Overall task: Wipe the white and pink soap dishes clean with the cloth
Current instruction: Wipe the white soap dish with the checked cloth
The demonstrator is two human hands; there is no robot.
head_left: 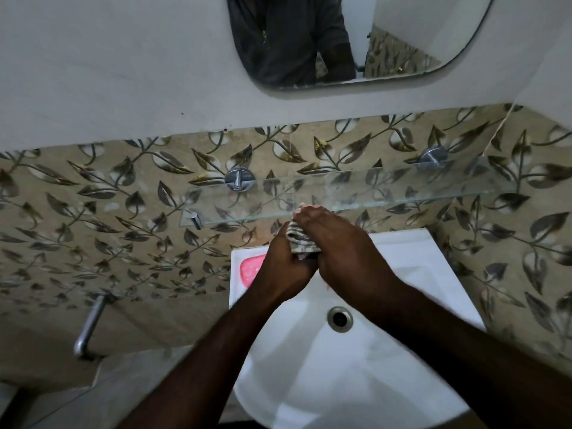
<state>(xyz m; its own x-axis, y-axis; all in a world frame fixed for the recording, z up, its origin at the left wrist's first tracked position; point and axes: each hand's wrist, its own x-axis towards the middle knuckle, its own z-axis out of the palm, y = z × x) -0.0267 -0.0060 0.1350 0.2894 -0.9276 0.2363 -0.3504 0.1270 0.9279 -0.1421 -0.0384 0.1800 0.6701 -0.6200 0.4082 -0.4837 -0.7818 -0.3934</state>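
Over on the left a metal rail (89,325) juts from the leaf-patterned tiles, and next to it the white washbasin (433,252) begins. The pink soap dish (251,269) lies on the basin's back left corner, flat on the ledge and partly hidden by the left wrist. The left hand (286,264) hovers just above and beside it, its fingers curled round the striped cloth (301,241) from the left. The right hand (337,252) lies over the cloth from the other side, so the hands are pressed together with the cloth bunched between them, above the back edge of the basin and just under the front edge of the glass shelf (402,187). The right fingers (305,216) reach forward almost straight along the cloth; whether they hook round anything beneath I cannot tell. I do not plainly see the white soap dish; it may be wrapped inside the cloth, which would make this the rubbing of the white one. If so, the next move calls for setting it down and lifting the pink dish from its corner without knocking it into the bowl, where the drain (340,318) sits open.
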